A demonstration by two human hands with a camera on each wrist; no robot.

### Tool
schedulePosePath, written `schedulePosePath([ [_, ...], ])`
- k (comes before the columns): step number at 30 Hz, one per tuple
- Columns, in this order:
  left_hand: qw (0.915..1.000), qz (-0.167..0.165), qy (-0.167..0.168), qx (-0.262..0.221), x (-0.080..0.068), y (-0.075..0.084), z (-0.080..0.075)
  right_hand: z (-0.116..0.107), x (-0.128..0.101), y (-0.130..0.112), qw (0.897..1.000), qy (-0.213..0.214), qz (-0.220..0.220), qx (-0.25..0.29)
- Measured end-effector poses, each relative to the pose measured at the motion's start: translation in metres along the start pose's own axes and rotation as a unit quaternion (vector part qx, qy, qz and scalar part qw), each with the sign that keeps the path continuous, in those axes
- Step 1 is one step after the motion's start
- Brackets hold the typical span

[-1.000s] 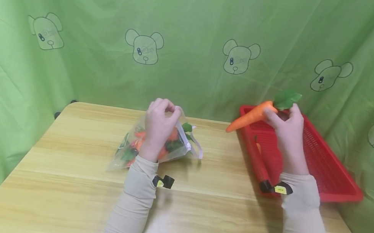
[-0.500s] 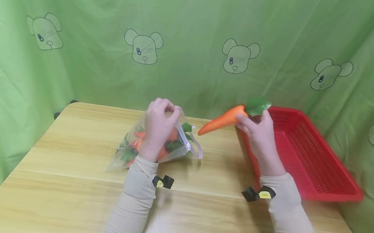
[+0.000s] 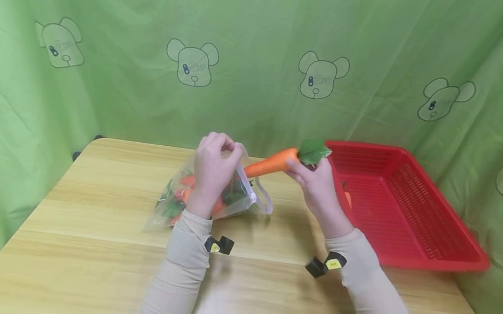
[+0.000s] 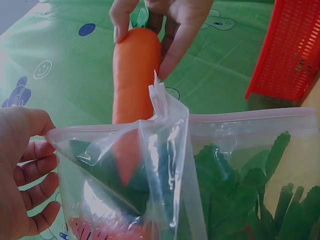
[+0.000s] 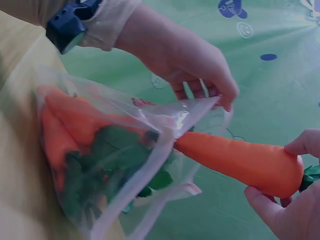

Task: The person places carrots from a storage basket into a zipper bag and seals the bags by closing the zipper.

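Note:
A clear zip bag [image 3: 236,204] stands tilted on the table, its mouth parted toward the right. My left hand [image 3: 215,168] pinches the bag's upper rim between thumb and forefinger. Several orange carrots [image 5: 75,120] and green leaves [image 5: 120,145] show through the plastic. My right hand [image 3: 318,185] grips another carrot [image 3: 274,163] by its thick, leafy end. That carrot slants down to the left, and its tip lies inside the bag's mouth, as the right wrist view shows.
A red perforated basket [image 3: 430,260] stands on the table's right side, with a bit of orange [image 3: 348,196] visible inside its left wall. Green curtains [image 3: 256,111] with mouse-like drawings hang behind the wooden table [image 3: 94,274].
My right hand has carried the carrot leftward from above the basket to the bag, and its tip has entered the mouth. My left hand and the bag have stayed in place.

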State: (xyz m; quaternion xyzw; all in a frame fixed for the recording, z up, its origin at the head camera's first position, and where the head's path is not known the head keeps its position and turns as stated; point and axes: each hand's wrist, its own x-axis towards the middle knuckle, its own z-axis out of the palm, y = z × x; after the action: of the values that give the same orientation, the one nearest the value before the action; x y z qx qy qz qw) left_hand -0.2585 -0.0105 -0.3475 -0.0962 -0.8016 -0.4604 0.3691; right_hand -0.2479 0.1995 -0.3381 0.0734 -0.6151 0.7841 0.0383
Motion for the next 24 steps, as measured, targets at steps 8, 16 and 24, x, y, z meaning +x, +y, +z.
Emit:
schedulePosePath([
  [8,1.0000,0.004,0.003,0.000,0.000,0.000,0.000,0.010,0.000,0.011,0.993,0.026,-0.037,-0.113],
  [16,0.9998,0.015,0.010,-0.008,0.001,0.000,0.000,0.012,-0.005,0.008,0.977,0.036,-0.082,-0.195],
  [24,0.9999,0.009,0.008,-0.005,0.000,0.001,-0.001,0.018,-0.005,0.020,0.978,0.001,-0.081,-0.191],
])
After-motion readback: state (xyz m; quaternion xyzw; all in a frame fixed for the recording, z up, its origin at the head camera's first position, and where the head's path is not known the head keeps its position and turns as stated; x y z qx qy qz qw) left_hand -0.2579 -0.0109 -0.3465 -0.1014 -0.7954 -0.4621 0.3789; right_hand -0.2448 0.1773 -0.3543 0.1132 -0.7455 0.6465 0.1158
